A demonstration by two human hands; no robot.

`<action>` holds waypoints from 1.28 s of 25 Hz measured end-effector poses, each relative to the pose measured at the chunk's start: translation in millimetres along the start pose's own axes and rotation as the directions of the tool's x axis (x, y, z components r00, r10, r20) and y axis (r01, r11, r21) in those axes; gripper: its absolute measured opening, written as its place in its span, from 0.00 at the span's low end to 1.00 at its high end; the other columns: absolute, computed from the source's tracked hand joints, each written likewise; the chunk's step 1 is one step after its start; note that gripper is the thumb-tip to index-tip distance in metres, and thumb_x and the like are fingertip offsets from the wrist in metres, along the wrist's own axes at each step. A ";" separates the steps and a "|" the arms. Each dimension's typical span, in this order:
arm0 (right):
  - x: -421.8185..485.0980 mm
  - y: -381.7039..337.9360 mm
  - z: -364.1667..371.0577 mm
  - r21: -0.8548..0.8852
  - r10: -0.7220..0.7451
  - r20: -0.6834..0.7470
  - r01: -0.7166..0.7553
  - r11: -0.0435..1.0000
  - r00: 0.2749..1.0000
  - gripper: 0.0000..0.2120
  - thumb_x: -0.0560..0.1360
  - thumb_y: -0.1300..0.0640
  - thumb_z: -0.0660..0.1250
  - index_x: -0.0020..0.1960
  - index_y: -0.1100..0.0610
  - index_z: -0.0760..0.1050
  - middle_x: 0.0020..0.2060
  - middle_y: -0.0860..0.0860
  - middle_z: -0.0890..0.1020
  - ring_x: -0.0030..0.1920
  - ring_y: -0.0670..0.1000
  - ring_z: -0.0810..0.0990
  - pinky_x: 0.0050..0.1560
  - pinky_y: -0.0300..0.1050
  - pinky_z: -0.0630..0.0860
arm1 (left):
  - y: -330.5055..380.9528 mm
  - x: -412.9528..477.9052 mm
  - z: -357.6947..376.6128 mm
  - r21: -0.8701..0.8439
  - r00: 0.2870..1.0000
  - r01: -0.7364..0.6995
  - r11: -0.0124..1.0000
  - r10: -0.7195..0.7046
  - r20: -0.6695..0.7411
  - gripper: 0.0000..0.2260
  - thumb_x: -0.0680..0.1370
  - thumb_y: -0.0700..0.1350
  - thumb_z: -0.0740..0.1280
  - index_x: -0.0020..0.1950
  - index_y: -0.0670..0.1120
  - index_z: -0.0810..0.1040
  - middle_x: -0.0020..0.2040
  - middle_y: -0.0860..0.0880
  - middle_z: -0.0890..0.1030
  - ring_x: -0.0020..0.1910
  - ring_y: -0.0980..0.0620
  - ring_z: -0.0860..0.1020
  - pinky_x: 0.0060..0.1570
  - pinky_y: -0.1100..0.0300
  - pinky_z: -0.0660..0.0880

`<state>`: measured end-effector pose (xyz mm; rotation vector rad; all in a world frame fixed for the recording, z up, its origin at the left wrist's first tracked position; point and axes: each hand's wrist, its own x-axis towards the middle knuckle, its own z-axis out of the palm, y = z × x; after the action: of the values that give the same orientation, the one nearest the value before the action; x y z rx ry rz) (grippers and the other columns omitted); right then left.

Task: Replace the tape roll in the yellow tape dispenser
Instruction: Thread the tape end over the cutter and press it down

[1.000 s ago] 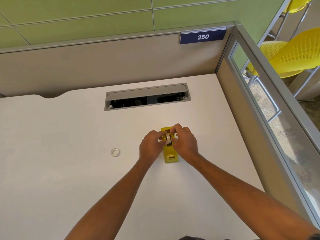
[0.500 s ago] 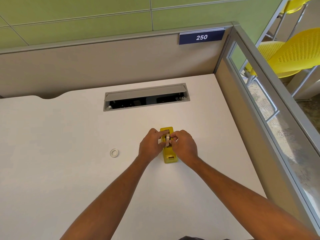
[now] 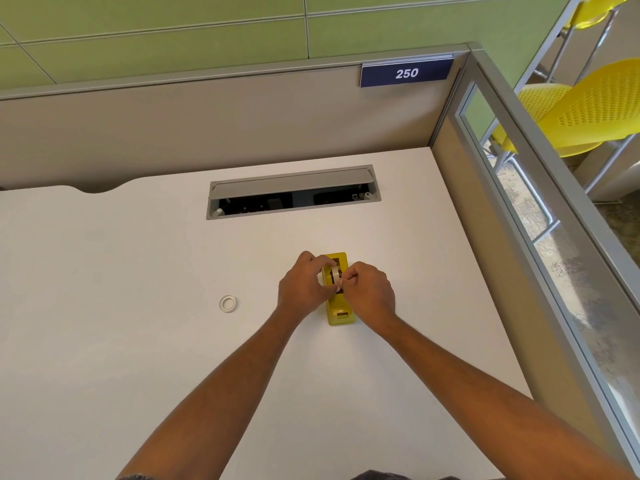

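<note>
From above, a white desk (image 3: 104,341) fills a cubicle with beige partitions, a green wall behind, a "250" sign (image 3: 406,73), an open cable tray (image 3: 294,194) and yellow chairs (image 3: 585,112) past the glass side panel. The yellow tape dispenser (image 3: 341,315) stands right of centre, with a bare white tape core (image 3: 228,303) lying well to its left. The left hand (image 3: 303,289) and right hand (image 3: 370,294) both pinch the tape roll (image 3: 335,274), which sits upright in the dispenser's cradle.

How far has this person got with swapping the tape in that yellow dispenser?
Done, it seems: a small white ring, probably the spent core, lies apart on the white desk. In hand: the left hand and right hand pinch a white tape roll in the yellow tape dispenser cradle. Left: seating it fully and threading tape to the cutter.
</note>
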<state>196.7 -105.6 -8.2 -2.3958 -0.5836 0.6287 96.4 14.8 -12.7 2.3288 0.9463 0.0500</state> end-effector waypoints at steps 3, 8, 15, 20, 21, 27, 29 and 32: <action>2.4 -4.1 1.6 0.297 0.198 0.112 -0.223 0.929 0.974 0.05 0.74 0.58 0.73 0.39 0.55 0.82 0.37 0.50 0.85 0.36 0.51 0.82 0.38 0.48 0.78 | 4.9 -0.4 2.0 0.014 1.000 -0.005 1.000 0.005 -0.002 0.19 0.73 0.52 0.78 0.62 0.59 0.78 0.56 0.55 0.75 0.52 0.50 0.81 0.46 0.55 0.78; 3.5 -11.1 -3.2 0.535 0.396 0.313 -0.505 0.677 0.863 0.08 0.74 0.59 0.79 0.41 0.62 0.83 0.33 0.56 0.83 0.26 0.50 0.77 0.28 0.43 0.74 | 10.6 -1.9 4.4 0.049 1.000 -0.002 0.999 0.002 0.001 0.17 0.74 0.50 0.76 0.61 0.56 0.75 0.56 0.54 0.73 0.46 0.47 0.79 0.44 0.53 0.79; 7.9 -21.7 -1.0 0.578 0.495 0.388 -0.623 0.526 0.778 0.08 0.73 0.58 0.79 0.43 0.63 0.83 0.33 0.56 0.83 0.27 0.51 0.78 0.28 0.42 0.75 | 14.8 -6.1 9.8 0.060 0.998 -0.033 0.998 0.036 -0.050 0.11 0.76 0.47 0.73 0.56 0.55 0.75 0.54 0.54 0.73 0.42 0.48 0.77 0.37 0.57 0.74; 5.4 -25.6 1.0 0.581 0.526 0.376 -0.637 0.507 0.763 0.05 0.74 0.60 0.76 0.45 0.62 0.83 0.35 0.56 0.83 0.27 0.50 0.77 0.27 0.40 0.72 | 14.6 -6.1 12.2 0.075 0.998 -0.028 0.997 0.032 -0.062 0.12 0.77 0.45 0.73 0.58 0.53 0.75 0.54 0.53 0.74 0.42 0.48 0.77 0.37 0.56 0.74; 4.8 -26.1 1.5 0.583 0.526 0.378 -0.637 0.504 0.762 0.05 0.73 0.60 0.76 0.44 0.62 0.83 0.34 0.56 0.82 0.27 0.50 0.76 0.26 0.40 0.72 | 13.9 -6.5 12.6 0.073 0.997 -0.027 0.997 0.031 -0.064 0.12 0.78 0.45 0.73 0.58 0.53 0.75 0.54 0.53 0.74 0.42 0.47 0.77 0.37 0.56 0.74; -1.3 -25.3 4.5 0.592 0.533 0.360 -0.629 0.504 0.766 0.05 0.72 0.58 0.76 0.43 0.60 0.83 0.32 0.53 0.82 0.27 0.49 0.75 0.28 0.41 0.72 | 1.8 -8.3 16.1 -0.044 0.998 -0.001 0.999 -0.002 -0.065 0.15 0.77 0.47 0.75 0.62 0.56 0.79 0.57 0.53 0.75 0.47 0.50 0.79 0.42 0.53 0.79; -4.1 -24.9 5.7 0.596 0.531 0.354 -0.623 0.507 0.770 0.06 0.71 0.58 0.76 0.44 0.61 0.84 0.33 0.53 0.82 0.28 0.49 0.76 0.29 0.42 0.73 | -9.2 -9.0 17.7 -0.099 1.000 0.000 0.995 -0.003 -0.024 0.22 0.76 0.45 0.77 0.69 0.58 0.79 0.60 0.55 0.75 0.48 0.51 0.80 0.46 0.50 0.81; -7.6 -26.3 9.6 0.598 0.533 0.324 -0.606 0.525 0.782 0.10 0.66 0.57 0.76 0.45 0.61 0.84 0.40 0.56 0.87 0.37 0.55 0.85 0.40 0.50 0.84 | -19.1 -12.6 17.5 -0.110 1.000 -0.007 0.994 0.009 0.019 0.31 0.76 0.44 0.79 0.76 0.61 0.75 0.63 0.57 0.75 0.47 0.53 0.82 0.48 0.50 0.81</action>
<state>178.6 -86.4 3.9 -1.7886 0.4206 1.0344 79.6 8.0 -35.1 2.2278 0.9021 0.0804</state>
